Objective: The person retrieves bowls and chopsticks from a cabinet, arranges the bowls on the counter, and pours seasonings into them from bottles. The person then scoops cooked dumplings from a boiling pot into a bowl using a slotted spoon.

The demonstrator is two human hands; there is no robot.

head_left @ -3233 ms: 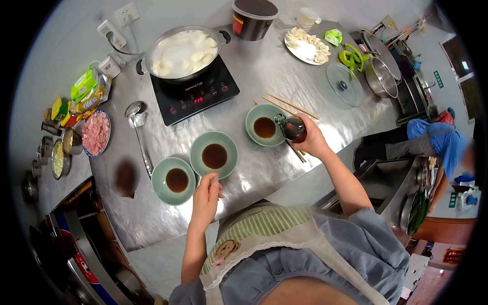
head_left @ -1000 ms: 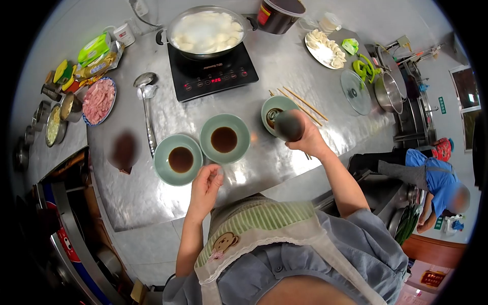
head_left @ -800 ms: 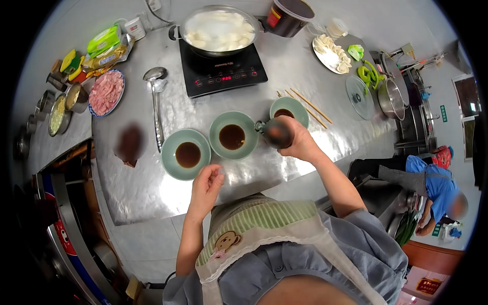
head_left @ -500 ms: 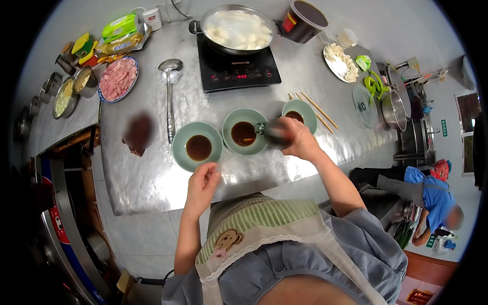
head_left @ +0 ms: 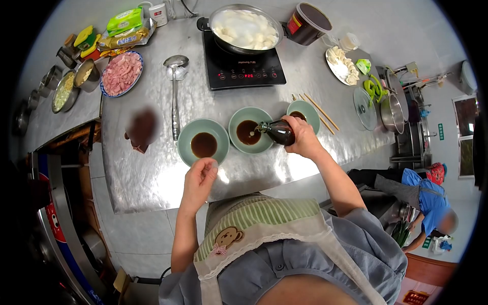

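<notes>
My right hand (head_left: 305,139) is wrapped round a dark glass bottle (head_left: 280,132), tilted so its mouth hangs over the middle green bowl (head_left: 263,116). Dark brown liquid lies in that bowl, with a pale glint just below the bottle's mouth. My left hand (head_left: 200,182) is closed at the near rim of the left green bowl (head_left: 184,136), thumb and fingers together; whatever they hold, if anything, is hidden. The left bowl also contains dark liquid. Beyond my right hand, a third green bowl (head_left: 311,115) with dark liquid is partly covered by it.
A pan (head_left: 283,34) of white dumplings stands on a black induction cooker (head_left: 246,68). Left of it lie a ladle (head_left: 175,101) and a plate of raw meat (head_left: 122,73). Chopsticks (head_left: 321,113) and a dumpling plate (head_left: 341,74) are right. Another person (head_left: 427,190) works at far right.
The view has shifted slightly, moving the table items a little rightward. The bottle stays over the middle bowl in my right hand, and its shape now shows more clearly. My left hand stays closed.
</notes>
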